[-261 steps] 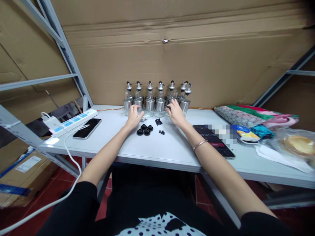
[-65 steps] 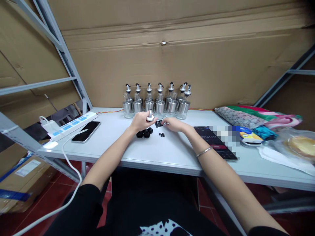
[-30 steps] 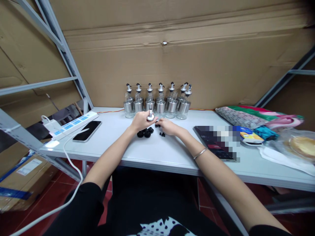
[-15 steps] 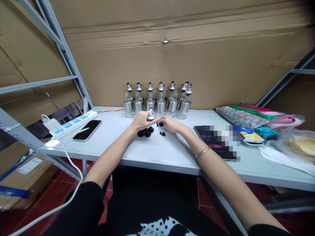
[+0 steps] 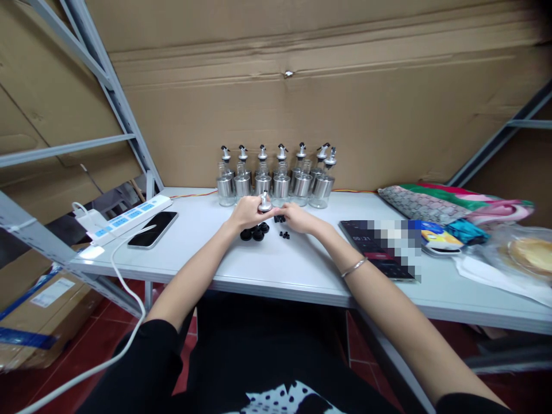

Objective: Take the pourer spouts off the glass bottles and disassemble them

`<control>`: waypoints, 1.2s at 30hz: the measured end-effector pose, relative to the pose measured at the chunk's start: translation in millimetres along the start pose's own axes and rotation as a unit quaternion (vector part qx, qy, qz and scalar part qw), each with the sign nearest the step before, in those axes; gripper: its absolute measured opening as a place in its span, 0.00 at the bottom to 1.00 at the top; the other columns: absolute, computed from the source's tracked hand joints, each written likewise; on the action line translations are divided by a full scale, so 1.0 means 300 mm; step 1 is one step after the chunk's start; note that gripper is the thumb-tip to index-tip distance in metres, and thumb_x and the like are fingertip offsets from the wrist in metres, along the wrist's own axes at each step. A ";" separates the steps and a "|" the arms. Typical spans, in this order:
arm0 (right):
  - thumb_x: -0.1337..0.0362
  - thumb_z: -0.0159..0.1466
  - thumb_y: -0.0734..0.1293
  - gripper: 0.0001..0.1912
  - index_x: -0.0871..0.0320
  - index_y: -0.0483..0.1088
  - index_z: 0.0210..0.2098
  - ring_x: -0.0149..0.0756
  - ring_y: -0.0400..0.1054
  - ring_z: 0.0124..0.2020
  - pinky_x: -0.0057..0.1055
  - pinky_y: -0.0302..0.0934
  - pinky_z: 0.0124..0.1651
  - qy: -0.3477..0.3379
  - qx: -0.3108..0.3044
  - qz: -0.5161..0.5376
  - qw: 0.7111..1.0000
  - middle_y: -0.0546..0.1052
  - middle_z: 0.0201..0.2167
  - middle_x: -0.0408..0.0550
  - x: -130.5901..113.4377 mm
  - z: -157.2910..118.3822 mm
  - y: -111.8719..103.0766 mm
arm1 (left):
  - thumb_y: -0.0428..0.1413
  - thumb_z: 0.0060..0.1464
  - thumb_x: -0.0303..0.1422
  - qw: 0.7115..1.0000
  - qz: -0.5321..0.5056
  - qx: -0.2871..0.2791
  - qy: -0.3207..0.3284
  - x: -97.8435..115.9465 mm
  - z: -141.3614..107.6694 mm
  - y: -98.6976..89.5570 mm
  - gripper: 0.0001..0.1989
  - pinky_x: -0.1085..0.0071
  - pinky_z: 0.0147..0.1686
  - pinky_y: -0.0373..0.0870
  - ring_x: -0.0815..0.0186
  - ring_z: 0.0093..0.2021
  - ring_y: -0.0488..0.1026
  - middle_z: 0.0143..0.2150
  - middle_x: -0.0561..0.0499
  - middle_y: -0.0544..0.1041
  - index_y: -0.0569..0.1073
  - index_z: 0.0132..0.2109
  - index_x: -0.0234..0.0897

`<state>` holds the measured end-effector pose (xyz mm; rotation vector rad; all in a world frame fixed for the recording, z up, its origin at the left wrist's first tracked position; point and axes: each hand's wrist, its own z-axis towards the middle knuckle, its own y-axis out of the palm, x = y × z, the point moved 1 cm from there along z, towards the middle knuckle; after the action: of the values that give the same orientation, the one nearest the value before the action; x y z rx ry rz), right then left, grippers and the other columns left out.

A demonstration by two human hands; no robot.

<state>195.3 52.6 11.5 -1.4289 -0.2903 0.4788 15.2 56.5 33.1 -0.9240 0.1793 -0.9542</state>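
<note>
My left hand [image 5: 246,211] is closed around a silver bottle pourer [image 5: 264,203], its spout pointing up above the fingers. Against the left thumb, the bent fingers of my right hand [image 5: 297,217] are pressed together; whatever they pinch is hidden. Small black caps [image 5: 285,234] lie on the table just below the right fingers, with more partly covered by that hand. Black ribbed stoppers [image 5: 254,234] sit in a cluster under my left wrist. Behind both hands stand glass bottles with steel sleeves [image 5: 281,187], in rows; those at the back and one at the right carry pourers.
On the left of the white table [image 5: 267,264] are a power strip [image 5: 129,218], a phone [image 5: 153,229] and a white cable [image 5: 129,282]. A tablet-like screen [image 5: 366,244] lies right of my right forearm, with colourful fabric [image 5: 457,204] beyond. Cardboard [image 5: 328,109] backs the table.
My right hand has shifted slightly up and left, pressing against the left thumb. More small black caps show beneath it. The left hand still holds the pourer.
</note>
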 end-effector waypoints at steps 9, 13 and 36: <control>0.68 0.67 0.52 0.19 0.62 0.70 0.49 0.40 0.62 0.45 0.33 0.55 0.51 -0.021 0.144 0.093 0.985 0.71 0.42 0.56 -0.012 -0.001 -0.029 | 0.53 0.53 0.47 1.000 0.017 -0.018 0.001 0.007 0.001 0.007 0.17 0.74 0.23 0.55 0.70 0.20 0.65 0.20 0.54 0.69 0.71 0.31 0.36; 0.63 0.68 0.51 0.19 0.62 0.69 0.48 0.37 0.64 0.45 0.31 0.56 0.49 -0.059 0.230 0.184 0.954 0.71 0.42 0.53 -0.061 -0.020 -0.088 | 0.54 0.52 0.44 0.998 0.036 -0.041 0.014 0.014 0.000 0.012 0.16 0.74 0.24 0.54 0.69 0.21 0.65 0.19 0.54 0.69 0.68 0.26 0.36; 0.57 0.66 0.52 0.14 0.54 0.54 0.26 0.33 0.59 0.26 0.31 0.52 0.33 -0.043 0.292 0.278 0.914 0.65 0.21 0.42 -0.077 -0.025 -0.102 | 0.50 0.54 0.46 0.999 -0.007 -0.001 0.053 0.037 0.007 0.007 0.18 0.68 0.36 0.67 0.64 0.34 0.71 0.35 0.48 0.73 0.67 0.42 0.35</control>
<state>183.0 32.7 43.0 -0.8804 0.1988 1.0034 24.2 49.8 35.5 -0.8769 0.2640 -1.0171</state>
